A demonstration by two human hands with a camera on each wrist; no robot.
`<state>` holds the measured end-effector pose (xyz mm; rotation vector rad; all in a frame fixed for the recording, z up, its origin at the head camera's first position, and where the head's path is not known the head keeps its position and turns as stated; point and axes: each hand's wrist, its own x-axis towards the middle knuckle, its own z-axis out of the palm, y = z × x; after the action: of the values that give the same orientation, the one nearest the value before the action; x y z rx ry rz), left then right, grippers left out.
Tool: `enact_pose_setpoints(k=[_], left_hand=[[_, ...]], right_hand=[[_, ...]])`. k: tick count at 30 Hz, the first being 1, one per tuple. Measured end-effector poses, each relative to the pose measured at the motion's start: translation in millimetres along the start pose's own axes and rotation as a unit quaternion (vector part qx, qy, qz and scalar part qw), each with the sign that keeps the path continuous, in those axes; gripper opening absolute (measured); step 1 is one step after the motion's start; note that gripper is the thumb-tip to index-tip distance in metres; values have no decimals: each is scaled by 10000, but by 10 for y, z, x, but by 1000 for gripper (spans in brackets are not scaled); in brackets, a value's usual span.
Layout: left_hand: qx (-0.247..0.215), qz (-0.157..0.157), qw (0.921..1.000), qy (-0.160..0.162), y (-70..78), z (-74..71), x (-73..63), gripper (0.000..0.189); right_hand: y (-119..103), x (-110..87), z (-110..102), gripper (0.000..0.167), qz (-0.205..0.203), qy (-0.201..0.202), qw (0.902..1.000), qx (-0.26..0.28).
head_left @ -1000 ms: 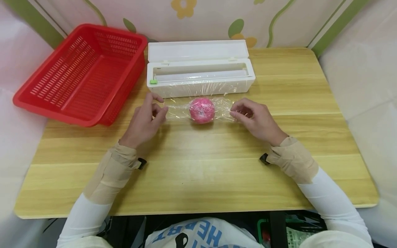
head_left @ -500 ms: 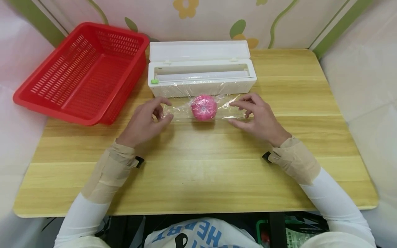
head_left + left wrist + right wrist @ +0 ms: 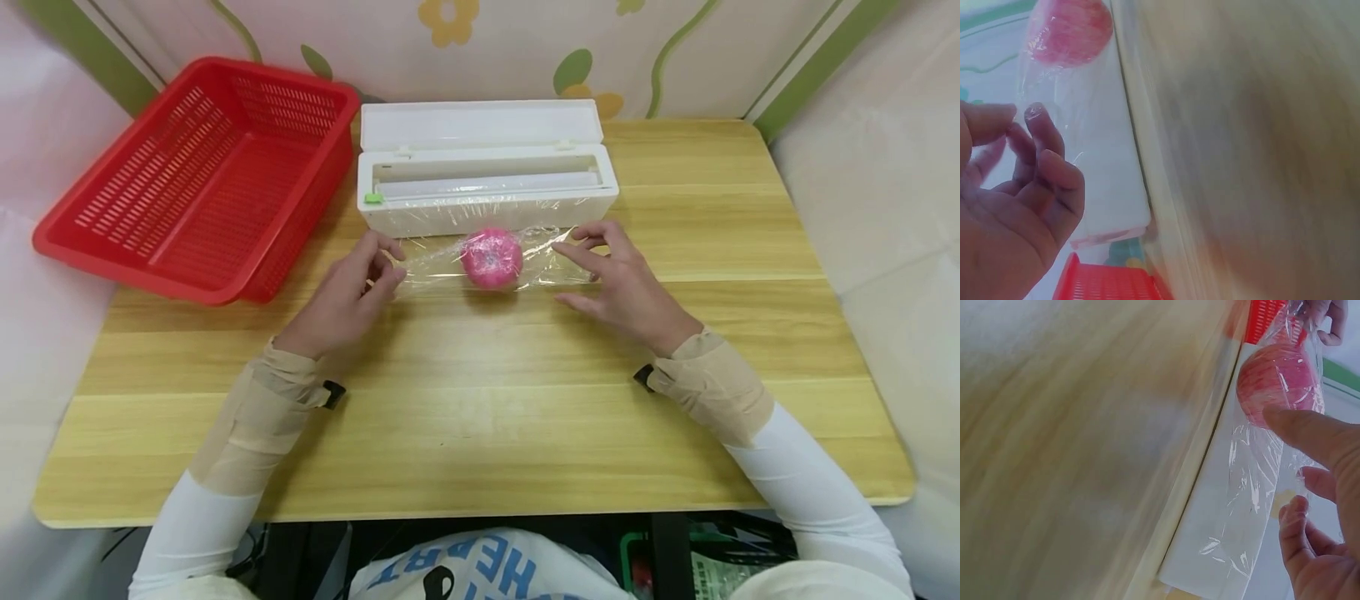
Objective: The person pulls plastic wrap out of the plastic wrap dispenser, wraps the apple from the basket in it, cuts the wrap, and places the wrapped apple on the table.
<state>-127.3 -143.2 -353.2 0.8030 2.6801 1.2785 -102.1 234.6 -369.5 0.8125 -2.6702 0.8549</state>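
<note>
1. Basically, the fruit (image 3: 492, 259) lies between the hands, right of the left hand (image 3: 341, 296) and left of the right hand (image 3: 633, 292), about level with both sets of fingertips; the right hand is the nearer one
2. The fruit is round, so the film (image 3: 543, 265) gives the long axis: it covers the fruit and stretches left to right, one end by each hand, roughly parallel to the box (image 3: 420, 222) just on the far side
3. The left hand pinches the film's left end between thumb and fingers; the right hand is loosely spread, thumb well apart from the index finger, its fingers touching the right end without closing round it
4. The head view alone shows the roll (image 3: 487, 185) inside the box, and the whole basket (image 3: 150, 279) at the far left of the table (image 3: 480, 417)
5. The right wrist view brings out the creases in the film's right end, faint from above, while the left wrist view shows film lying over a left fingertip
6. Whether the fruit rests on the table or hangs slightly above it, I can't fairly say
</note>
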Motion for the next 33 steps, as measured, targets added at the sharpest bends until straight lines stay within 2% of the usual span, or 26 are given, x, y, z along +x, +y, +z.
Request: enact_pose_setpoints(k=[5, 9, 11, 14, 18, 24, 30, 33], left_hand=[[150, 94, 9997, -189, -10, -9, 36, 17], [149, -110, 9989, -421, 2, -23, 58, 21], [323, -185, 9981, -488, 17, -24, 64, 29], [674, -228, 9965, -432, 46, -13, 73, 43], [996, -233, 9945, -225, 65, 19, 91, 51], [1070, -162, 9941, -50, 51, 54, 105, 54], [804, -262, 9964, -45, 30, 70, 107, 54], [717, -309, 9969, -87, 15, 65, 102, 56]], right_hand=[[15, 28, 5, 66, -101, -35, 9999, -123], [28, 57, 7, 65, -165, -9, 9997, -155], [38, 78, 10, 65, -196, -12, 9997, -169], [59, 115, 23, 64, -262, -24, 9994, -210], [76, 161, 40, 65, -279, -24, 9993, -235], [70, 214, 52, 63, 29, -150, 9996, -228], [58, 218, 48, 67, 601, -475, 9970, -61], [70, 211, 47, 68, 721, -547, 9959, -34]])
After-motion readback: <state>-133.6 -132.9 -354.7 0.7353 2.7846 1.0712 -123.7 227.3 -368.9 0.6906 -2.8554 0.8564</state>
